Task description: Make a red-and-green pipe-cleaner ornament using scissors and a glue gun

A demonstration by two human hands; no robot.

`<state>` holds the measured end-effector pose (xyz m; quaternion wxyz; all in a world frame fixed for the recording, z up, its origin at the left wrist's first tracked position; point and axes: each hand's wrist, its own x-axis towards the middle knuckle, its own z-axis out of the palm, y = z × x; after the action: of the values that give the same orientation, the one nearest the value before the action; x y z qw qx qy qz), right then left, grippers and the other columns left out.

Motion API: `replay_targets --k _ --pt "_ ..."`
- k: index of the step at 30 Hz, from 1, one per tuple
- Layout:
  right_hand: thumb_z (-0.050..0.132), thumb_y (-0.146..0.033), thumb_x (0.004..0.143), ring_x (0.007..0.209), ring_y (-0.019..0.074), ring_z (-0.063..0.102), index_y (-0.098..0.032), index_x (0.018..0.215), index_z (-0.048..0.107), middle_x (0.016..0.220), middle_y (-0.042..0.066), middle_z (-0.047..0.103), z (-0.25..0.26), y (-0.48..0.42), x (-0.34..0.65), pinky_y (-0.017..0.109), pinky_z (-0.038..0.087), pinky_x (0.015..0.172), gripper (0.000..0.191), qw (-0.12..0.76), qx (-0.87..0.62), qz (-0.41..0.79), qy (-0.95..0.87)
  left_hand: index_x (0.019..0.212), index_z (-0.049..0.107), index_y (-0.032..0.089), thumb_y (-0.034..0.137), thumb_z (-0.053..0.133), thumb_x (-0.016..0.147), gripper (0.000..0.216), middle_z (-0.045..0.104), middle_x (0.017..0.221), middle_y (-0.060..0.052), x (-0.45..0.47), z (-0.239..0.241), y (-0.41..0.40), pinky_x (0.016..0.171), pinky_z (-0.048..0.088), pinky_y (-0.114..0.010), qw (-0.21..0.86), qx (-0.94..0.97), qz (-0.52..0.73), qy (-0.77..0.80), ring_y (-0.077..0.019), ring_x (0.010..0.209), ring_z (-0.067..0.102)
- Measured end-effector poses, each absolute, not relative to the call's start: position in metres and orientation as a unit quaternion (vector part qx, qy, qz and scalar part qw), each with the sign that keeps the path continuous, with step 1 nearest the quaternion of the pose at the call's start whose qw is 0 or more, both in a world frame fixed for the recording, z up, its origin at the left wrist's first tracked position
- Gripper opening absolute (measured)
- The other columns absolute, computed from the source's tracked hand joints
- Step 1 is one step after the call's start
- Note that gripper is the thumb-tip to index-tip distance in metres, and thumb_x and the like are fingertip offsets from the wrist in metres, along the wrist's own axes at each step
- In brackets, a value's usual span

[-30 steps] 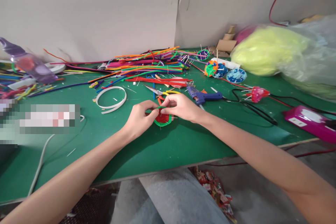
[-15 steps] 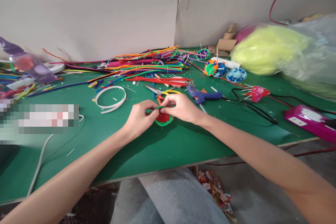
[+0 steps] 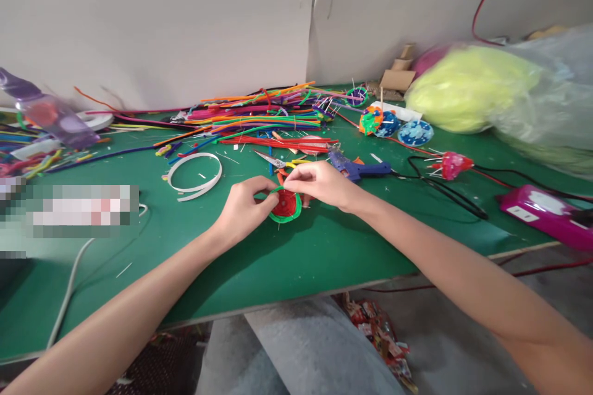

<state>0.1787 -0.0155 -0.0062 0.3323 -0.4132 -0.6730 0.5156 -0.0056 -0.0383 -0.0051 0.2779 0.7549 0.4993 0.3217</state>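
Between my hands is a small round disc (image 3: 287,205) of coiled red pipe cleaner with a bright green rim and thin white sticks poking from its edge. My left hand (image 3: 241,211) pinches the disc's left edge between thumb and fingers. At the upper right of the rim, my right hand (image 3: 324,185) is closed in a pinch on the green pipe cleaner edging; its fingertips partly cover that spot. Just behind the fingers lie scissors (image 3: 269,159) with yellow and orange handles, partly hidden. A blue glue gun (image 3: 359,168) rests beyond my right wrist.
Bundles of coloured pipe cleaners (image 3: 259,117) lie along the wall. A white strip coil (image 3: 221,176) sits left of centre. Finished-looking decorated pieces (image 3: 416,133), a magenta power strip (image 3: 537,213), black cables and plastic bags (image 3: 477,86) are on the right. A purple bottle (image 3: 55,117) lies left.
My fingertips have drawn slightly apart, the right hand sliding along the rim. More of the red disc's face now shows, and it sits a little higher and further left.
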Motion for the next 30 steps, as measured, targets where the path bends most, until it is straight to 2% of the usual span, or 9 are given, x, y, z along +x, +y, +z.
replay_targets --k 7,11,14,18,22,24,27,30 --pt "0.060 -0.024 0.084 0.047 0.0068 0.054 -0.015 0.066 0.059 0.061 -0.002 0.057 -0.009 -0.016 0.177 0.021 0.046 0.046 0.020 0.327 -0.416 0.483 -0.697 0.074 0.066 0.017 0.030 0.058 0.077 0.016 0.067 0.079 -0.003 -0.006 -0.007 -0.037 0.064 0.050 -0.025 0.306 0.746 0.319 0.498 -0.0160 0.074 0.061" --pt "0.056 -0.039 0.089 0.047 0.0087 0.055 -0.014 0.071 0.061 0.059 0.000 0.057 -0.007 -0.015 0.178 0.021 0.046 0.042 0.031 0.353 -0.425 0.500 -0.667 0.078 0.065 0.016 0.038 0.059 0.078 0.022 0.064 0.073 -0.002 -0.009 -0.009 -0.034 0.051 0.048 -0.025 0.333 0.712 0.336 0.518 -0.0146 0.061 0.058" --pt "0.060 -0.048 0.085 0.052 0.0119 0.062 -0.014 0.073 0.061 0.063 0.003 0.061 -0.004 -0.015 0.180 0.020 0.045 0.039 0.036 0.351 -0.416 0.529 -0.651 0.080 0.064 0.016 0.038 0.059 0.079 0.022 0.063 0.071 -0.002 -0.013 -0.012 -0.030 0.056 0.048 -0.026 0.305 0.698 0.372 0.531 -0.0150 0.062 0.059" --pt "0.071 -0.040 0.077 0.052 0.0122 0.063 -0.013 0.075 0.062 0.064 0.004 0.065 -0.004 -0.015 0.181 0.020 0.046 0.040 0.028 0.346 -0.418 0.517 -0.662 0.093 0.061 0.017 0.033 0.058 0.078 0.022 0.067 0.080 -0.003 -0.013 -0.011 -0.029 0.061 0.048 -0.027 0.335 0.668 0.397 0.532 -0.0170 0.070 0.063" --pt "0.068 -0.028 0.079 0.047 0.0104 0.059 -0.013 0.073 0.063 0.058 0.002 0.063 -0.007 -0.014 0.180 0.021 0.045 0.042 0.017 0.364 -0.426 0.494 -0.665 0.101 0.061 0.018 0.027 0.058 0.076 0.028 0.068 0.096 -0.003 -0.009 -0.006 -0.033 0.062 0.047 -0.026 0.364 0.679 0.382 0.510 -0.0163 0.075 0.063" --pt "0.067 -0.026 0.079 0.045 0.0095 0.057 -0.013 0.072 0.062 0.055 0.000 0.061 -0.008 -0.015 0.178 0.022 0.045 0.042 0.015 0.375 -0.419 0.475 -0.677 0.097 0.064 0.017 0.030 0.057 0.077 0.024 0.068 0.088 -0.001 -0.008 -0.003 -0.034 0.065 0.045 -0.026 0.356 0.709 0.342 0.503 -0.0156 0.074 0.059" --pt "0.065 -0.024 0.079 0.047 0.0089 0.054 -0.014 0.074 0.063 0.056 -0.001 0.059 -0.011 -0.018 0.176 0.022 0.043 0.043 0.011 0.392 -0.397 0.434 -0.707 0.080 0.066 0.017 0.036 0.055 0.079 0.022 0.061 0.069 0.002 -0.009 -0.002 -0.035 0.061 0.038 -0.025 0.329 0.746 0.285 0.503 -0.0134 0.065 0.051" --pt "0.063 -0.023 0.080 0.050 0.0085 0.054 -0.015 0.081 0.065 0.063 -0.001 0.062 -0.010 -0.021 0.175 0.023 0.043 0.046 0.008 0.411 -0.376 0.399 -0.728 0.074 0.065 0.017 0.039 0.055 0.078 0.024 0.060 0.066 0.002 -0.010 -0.003 -0.034 0.060 0.037 -0.025 0.308 0.761 0.273 0.502 -0.0130 0.064 0.047"
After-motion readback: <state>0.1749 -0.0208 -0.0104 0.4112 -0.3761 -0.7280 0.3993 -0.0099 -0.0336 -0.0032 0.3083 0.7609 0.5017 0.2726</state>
